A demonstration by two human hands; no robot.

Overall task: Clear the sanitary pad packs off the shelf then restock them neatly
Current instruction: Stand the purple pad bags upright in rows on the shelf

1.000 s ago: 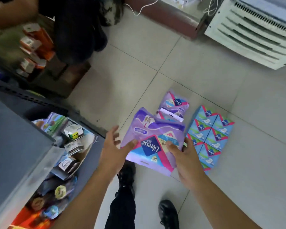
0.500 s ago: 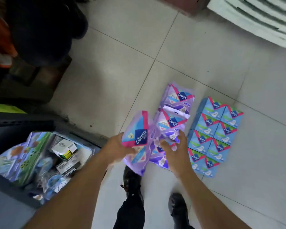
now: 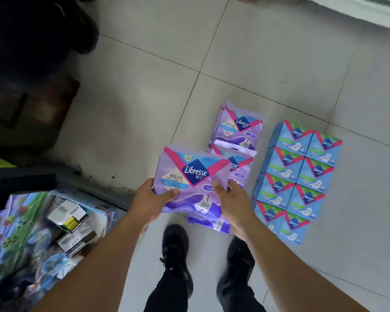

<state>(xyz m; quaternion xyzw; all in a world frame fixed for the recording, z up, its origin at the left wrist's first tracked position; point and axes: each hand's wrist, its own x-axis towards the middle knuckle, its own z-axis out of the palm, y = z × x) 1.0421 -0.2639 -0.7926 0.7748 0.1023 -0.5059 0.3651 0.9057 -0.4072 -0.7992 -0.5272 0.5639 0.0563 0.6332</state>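
Both hands hold one purple pack point(image 3: 190, 176) face up above the floor point(image 3: 144, 91): left hand point(image 3: 152, 202) grips its near-left corner with thumb on top, right hand point(image 3: 233, 200) pinches its near-right edge, so the pack sits between and just beyond the hands. Under and beyond it, more purple packs point(image 3: 239, 129) lie in a loose overlapping row on the floor, with blue packs point(image 3: 302, 172) in a neat two-column block just right of them. Shelf point(image 3: 54, 224) of mixed boxes at near left; black shoes point(image 3: 176, 248) near the purple row.
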